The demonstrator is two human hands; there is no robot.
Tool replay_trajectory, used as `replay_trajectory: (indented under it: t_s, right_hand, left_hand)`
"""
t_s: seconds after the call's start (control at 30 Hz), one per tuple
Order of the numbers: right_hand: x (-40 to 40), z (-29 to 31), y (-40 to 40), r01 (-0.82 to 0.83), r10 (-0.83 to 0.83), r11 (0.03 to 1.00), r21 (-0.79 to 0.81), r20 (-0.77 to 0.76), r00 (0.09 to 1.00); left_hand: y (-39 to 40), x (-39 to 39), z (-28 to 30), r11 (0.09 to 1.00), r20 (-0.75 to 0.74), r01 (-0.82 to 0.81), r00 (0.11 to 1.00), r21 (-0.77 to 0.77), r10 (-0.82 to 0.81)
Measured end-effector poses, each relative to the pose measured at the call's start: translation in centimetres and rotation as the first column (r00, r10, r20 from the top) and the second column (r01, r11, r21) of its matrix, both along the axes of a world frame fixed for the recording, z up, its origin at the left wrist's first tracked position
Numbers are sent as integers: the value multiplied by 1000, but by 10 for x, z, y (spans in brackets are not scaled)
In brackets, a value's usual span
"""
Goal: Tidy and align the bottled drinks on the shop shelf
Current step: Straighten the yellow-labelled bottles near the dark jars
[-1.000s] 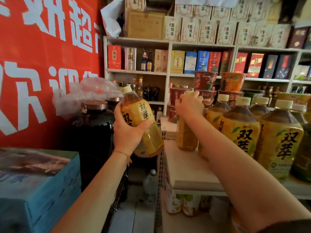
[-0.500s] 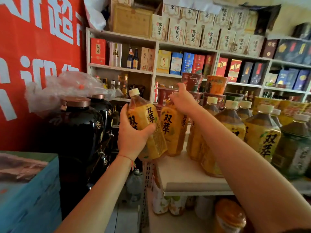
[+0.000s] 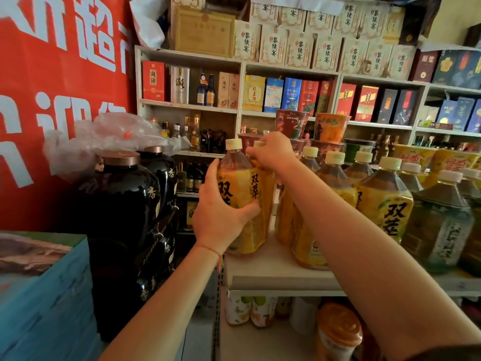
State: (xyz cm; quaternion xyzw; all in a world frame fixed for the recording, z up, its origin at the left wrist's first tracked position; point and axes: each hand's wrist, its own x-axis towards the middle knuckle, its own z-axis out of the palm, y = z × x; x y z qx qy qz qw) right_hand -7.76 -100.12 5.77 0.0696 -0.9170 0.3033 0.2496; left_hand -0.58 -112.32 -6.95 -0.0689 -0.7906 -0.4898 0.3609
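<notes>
Centre of frame: a yellow-labelled tea bottle (image 3: 238, 201) with a cream cap stands at the left end of the pale shop shelf (image 3: 276, 272), its base at the shelf's near-left corner. The left hand (image 3: 221, 217) wraps its lower body from the left, fingers behind the label and thumb across the front, clamped on it. Touching it on the right is a second tea bottle (image 3: 265, 196); the right hand (image 3: 273, 152) curls over its cap from above and grips the top, hiding most of the cap. The right forearm runs diagonally from the lower right of the frame, in front of the next bottles.

Right of centre: a row of further tea bottles (image 3: 385, 204) of the same brand, upright and closely packed, then darker green-labelled bottles (image 3: 442, 225) at the right edge. Behind the row, stacked instant-noodle cups (image 3: 330, 126).

Left of centre: two black glazed jars (image 3: 122, 199) with copper-coloured lids, clear plastic wrap (image 3: 109, 136) above them, just beside the shelf end. Lower left: a blue carton (image 3: 44, 295). Upper left: a red banner (image 3: 57, 74). Background: white wall shelving (image 3: 242, 66) with boxed liquor.
</notes>
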Motion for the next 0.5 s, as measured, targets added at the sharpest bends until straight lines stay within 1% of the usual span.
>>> replay_trajectory:
  t_s: [0.07, 0.1, 0.2, 0.27, 0.33, 0.4, 0.43, 0.47, 0.5]
  right_hand:
    - [0, -1, 1, -46, 46, 999, -18, 1, 999]
    - [2, -1, 1, -70, 71, 996, -55, 15, 997]
    - [3, -4, 2, -134, 149, 969, -209, 60, 987]
    - [1, -7, -1, -170, 220, 928, -331, 118, 968]
    - [-4, -5, -4, -136, 221, 907, -398, 176, 959]
    - [1, 1, -2, -75, 155, 926, -370, 189, 970]
    - [11, 4, -3, -61, 149, 900, -431, 175, 973]
    - [22, 5, -4, -31, 142, 853, -520, 174, 974]
    - [31, 3, -3, -17, 145, 781, -625, 156, 977]
  left_hand:
    - [5, 7, 0, 997, 8, -28, 1000, -65, 28]
    - [8, 11, 0, 994, 6, -41, 999, -98, 42]
    - [18, 22, -1, 984, -6, -72, 997, -164, 72]
    - [23, 27, 0, 977, 6, -91, 996, -192, 94]
    - [27, 27, 2, 968, 32, -117, 991, -221, 128]
    - [33, 29, 4, 955, 76, -147, 982, -259, 171]
    - [35, 31, 5, 951, 90, -154, 979, -266, 184]
    - [36, 30, 3, 953, 96, -150, 979, -263, 180]
    - [36, 31, 3, 967, 98, -116, 985, -228, 141]
